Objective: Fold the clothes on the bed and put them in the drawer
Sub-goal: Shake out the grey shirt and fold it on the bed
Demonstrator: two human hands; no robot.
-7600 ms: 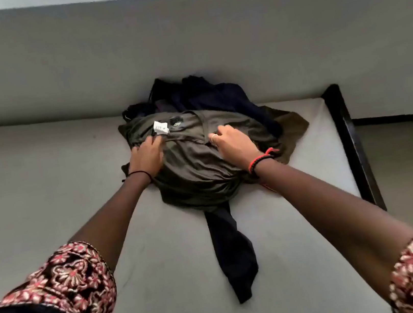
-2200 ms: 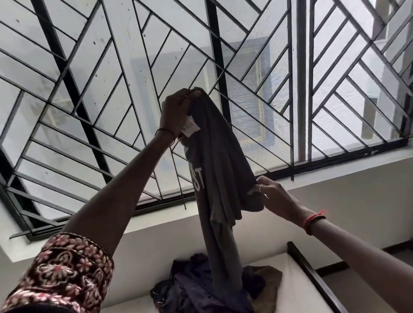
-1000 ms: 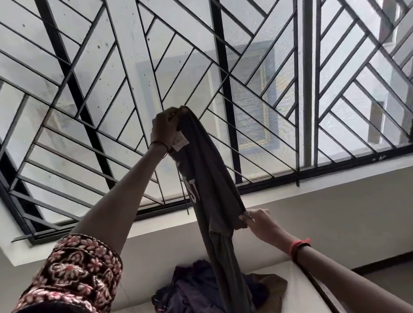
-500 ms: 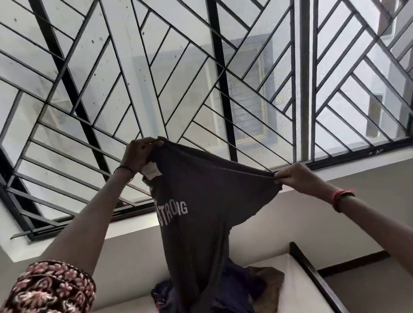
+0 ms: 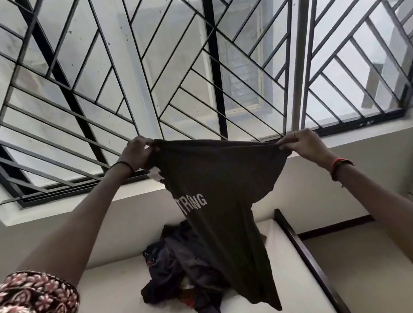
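Note:
A dark olive T-shirt (image 5: 223, 207) with white lettering hangs stretched in the air in front of the window. My left hand (image 5: 136, 153) grips its upper left corner, where a white tag shows. At the upper right corner my right hand (image 5: 300, 143) pinches the edge. The shirt's lower part droops toward the bed (image 5: 115, 304). Below it lies a heap of dark clothes (image 5: 174, 273), partly hidden by the shirt. No drawer is in view.
A large window with a black diagonal grille (image 5: 212, 61) fills the upper view above a white sill (image 5: 73, 203). A dark bed frame rail (image 5: 303, 257) runs along the mattress's right side, with floor beyond it.
My hands have moved further apart, spreading the shirt wider between them. The shirt's lower end has lifted off the pile.

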